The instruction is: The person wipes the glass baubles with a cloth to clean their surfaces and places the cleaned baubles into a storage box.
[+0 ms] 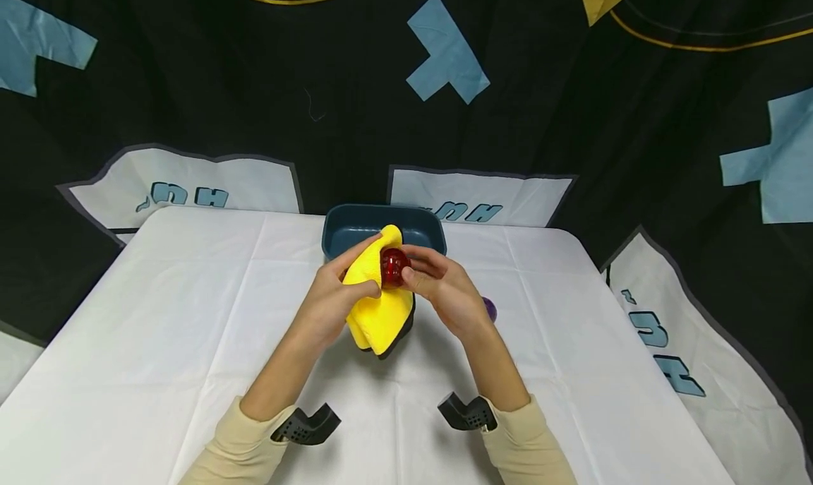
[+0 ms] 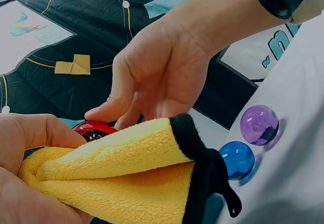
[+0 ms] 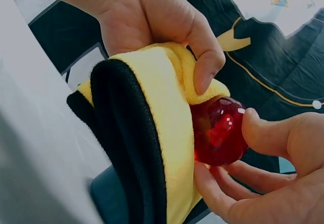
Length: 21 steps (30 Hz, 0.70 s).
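My left hand (image 1: 329, 300) grips a folded yellow cloth (image 1: 380, 324) with black edging and a small black loop. My right hand (image 1: 449, 296) pinches a see-through red ball (image 1: 394, 267) between thumb and fingers. One side of the ball lies against the cloth, as the right wrist view shows, with the left thumb pressing on the cloth just beside it. Both hands are raised over the white table, in front of a dark teal tub (image 1: 384, 212).
On the white table (image 1: 254, 372), a purple ball (image 2: 259, 125) and a blue ball (image 2: 237, 161) lie close together; in the head view the right hand partly covers the purple one. The tub stands at the far edge, before a black curtain (image 1: 356, 104) with light blue patches.
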{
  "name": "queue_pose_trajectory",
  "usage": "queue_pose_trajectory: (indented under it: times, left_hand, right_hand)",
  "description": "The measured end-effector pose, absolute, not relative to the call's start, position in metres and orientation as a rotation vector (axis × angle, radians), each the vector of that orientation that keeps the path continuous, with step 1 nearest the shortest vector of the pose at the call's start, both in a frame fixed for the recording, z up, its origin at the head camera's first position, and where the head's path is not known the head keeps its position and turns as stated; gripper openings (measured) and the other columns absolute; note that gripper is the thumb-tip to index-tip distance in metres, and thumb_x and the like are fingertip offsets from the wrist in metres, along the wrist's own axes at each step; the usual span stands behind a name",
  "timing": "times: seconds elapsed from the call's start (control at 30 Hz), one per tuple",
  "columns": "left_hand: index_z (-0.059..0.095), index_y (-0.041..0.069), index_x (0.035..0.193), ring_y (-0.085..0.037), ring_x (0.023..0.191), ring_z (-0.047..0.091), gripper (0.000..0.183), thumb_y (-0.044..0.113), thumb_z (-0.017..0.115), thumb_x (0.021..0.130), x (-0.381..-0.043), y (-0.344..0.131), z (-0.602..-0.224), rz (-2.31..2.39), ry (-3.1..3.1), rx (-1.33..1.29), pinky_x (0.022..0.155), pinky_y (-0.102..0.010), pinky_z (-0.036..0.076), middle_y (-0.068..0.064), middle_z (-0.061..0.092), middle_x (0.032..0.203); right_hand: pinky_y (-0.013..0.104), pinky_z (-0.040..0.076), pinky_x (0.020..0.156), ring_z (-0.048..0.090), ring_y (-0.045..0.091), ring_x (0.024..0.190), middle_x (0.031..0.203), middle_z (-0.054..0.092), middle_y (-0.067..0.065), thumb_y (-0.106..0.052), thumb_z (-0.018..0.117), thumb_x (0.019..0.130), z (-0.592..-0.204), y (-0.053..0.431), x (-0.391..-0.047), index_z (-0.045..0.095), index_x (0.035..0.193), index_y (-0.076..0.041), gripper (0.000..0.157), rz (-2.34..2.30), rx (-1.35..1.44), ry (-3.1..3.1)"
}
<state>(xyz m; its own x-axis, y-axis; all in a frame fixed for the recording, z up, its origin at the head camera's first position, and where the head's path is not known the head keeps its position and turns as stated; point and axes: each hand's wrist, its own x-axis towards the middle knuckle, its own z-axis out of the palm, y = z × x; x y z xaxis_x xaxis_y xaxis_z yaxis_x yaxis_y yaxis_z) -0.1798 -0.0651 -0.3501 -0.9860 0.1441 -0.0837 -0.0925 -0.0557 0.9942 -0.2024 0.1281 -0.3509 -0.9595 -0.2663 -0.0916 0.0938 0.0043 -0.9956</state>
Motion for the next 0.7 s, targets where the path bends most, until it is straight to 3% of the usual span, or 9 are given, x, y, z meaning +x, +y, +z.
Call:
queue_pose_trajectory:
  times: [0.23, 0.43, 0.7]
  left_hand:
    - [0.053, 0.034, 0.147, -0.029, 0.125, 0.047, 0.077, 0.001, 0.069, 0.080, -0.1795, -0.0651, -0.3512, 2.168, 2.044, 0.073, 0.091, -0.035, 0.055, 0.003, 0.047, 0.150]
    - [0.054, 0.034, 0.147, -0.029, 0.127, 0.046, 0.077, 0.000, 0.069, 0.079, -0.1788, -0.0654, -0.3510, 2.155, 2.062, 0.095, 0.093, -0.037, 0.056, 0.004, 0.045, 0.153]
    - [0.053, 0.033, 0.148, -0.029, 0.126, 0.047, 0.078, 0.000, 0.069, 0.078, -0.1780, -0.0632, -0.3501, 2.164, 2.038, 0.101, 0.093, -0.037, 0.056, 0.003, 0.045, 0.152]
  right_hand:
    - [0.030, 0.053, 0.100, 0.060, 0.028, 0.123, 0.136, 0.060, 0.015, -0.005, 0.065, 0.095, -0.3492, 0.1286, -0.1995, 0.060, 0.136, -0.006, 0.041, -2.121, -0.212, 1.998]
    - [0.028, 0.052, 0.100, 0.058, 0.026, 0.125, 0.144, 0.055, 0.016, 0.000, 0.062, 0.095, -0.3459, 0.1340, -0.1990, 0.054, 0.144, -0.004, 0.049, -2.086, -0.261, 1.919]
    - [0.032, 0.052, 0.101, 0.058, 0.030, 0.131, 0.148, 0.054, 0.016, 0.011, 0.066, 0.087, -0.3432, 0.1368, -0.2008, 0.052, 0.146, -0.003, 0.062, -2.035, -0.259, 1.962]
